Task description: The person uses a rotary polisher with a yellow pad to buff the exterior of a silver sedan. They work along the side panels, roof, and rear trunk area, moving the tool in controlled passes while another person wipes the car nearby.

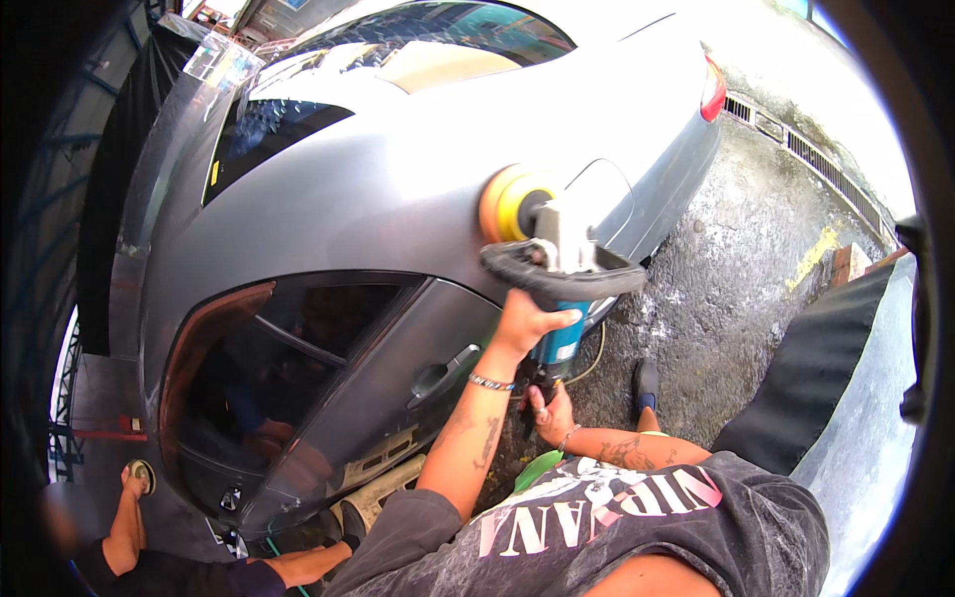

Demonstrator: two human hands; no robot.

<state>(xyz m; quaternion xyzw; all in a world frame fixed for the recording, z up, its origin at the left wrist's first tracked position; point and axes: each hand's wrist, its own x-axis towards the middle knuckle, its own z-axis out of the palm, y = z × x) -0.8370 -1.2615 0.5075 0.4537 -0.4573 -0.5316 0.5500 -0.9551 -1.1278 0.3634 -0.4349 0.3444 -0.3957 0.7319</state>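
A teal rotary polisher (pixel 558 336) with a yellow and orange foam pad (pixel 515 204) is before me; the pad rests against the rear side panel of a grey car (pixel 358 201). My left hand (pixel 531 322) grips the teal body just below the black loop handle (pixel 559 280). Lower down, my right hand (pixel 550 414) is closed around the dark rear end of the tool. A thin cable (pixel 599 354) hangs beside it. The car's rear door handle (pixel 444 375) lies to the left of my left forearm.
Another person's hand (pixel 136 479) holds a round pad by the car's front at lower left. A black sheet (pixel 806 373) hangs over a barrier on the right. A brick block (pixel 849 265) and a drain grate (pixel 835 177) lie beyond the wet concrete floor.
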